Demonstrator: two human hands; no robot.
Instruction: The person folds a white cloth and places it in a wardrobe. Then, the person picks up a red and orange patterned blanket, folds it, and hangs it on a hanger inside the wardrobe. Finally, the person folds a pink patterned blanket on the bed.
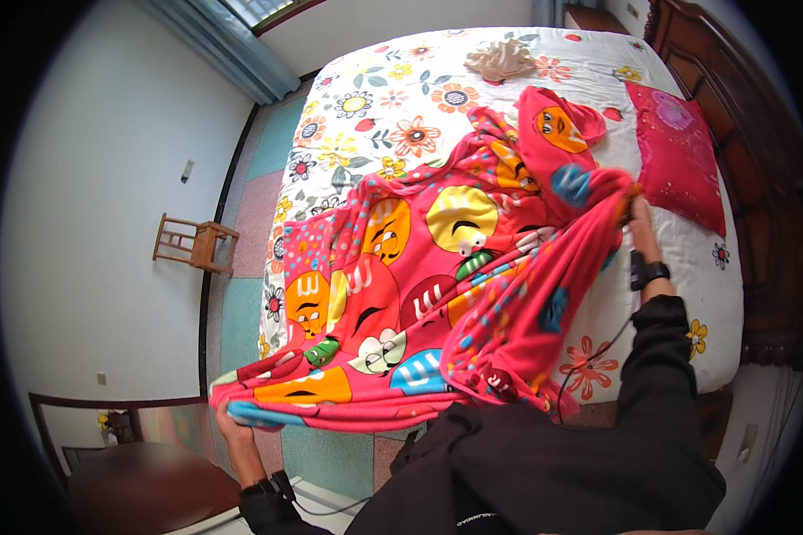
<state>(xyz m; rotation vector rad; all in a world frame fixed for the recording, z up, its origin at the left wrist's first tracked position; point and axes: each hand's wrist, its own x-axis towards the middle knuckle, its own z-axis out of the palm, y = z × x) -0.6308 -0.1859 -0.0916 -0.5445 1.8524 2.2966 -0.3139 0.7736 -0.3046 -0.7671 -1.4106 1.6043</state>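
Note:
A pink fleece blanket (408, 294) printed with cartoon candy faces lies rumpled across the bed, its near edge pulled out over the side. My left hand (233, 424) grips a corner of it at the lower left, beyond the mattress edge. At the right, my right hand (639, 217) holds a bunched, raised part of the same blanket; the fingers are partly hidden and the cloth there is blurred. Folds run from this hand down towards my body. The blanket's far end lies crumpled near the middle of the bed.
Beneath is a mattress with a white flowered sheet (375, 100). A pink pillow (679, 160) rests by the dark wooden headboard (729, 87). A beige crumpled cloth (502, 60) lies at the far side. A small wooden chair (197, 246) stands by the wall. Cables hang from both wrists.

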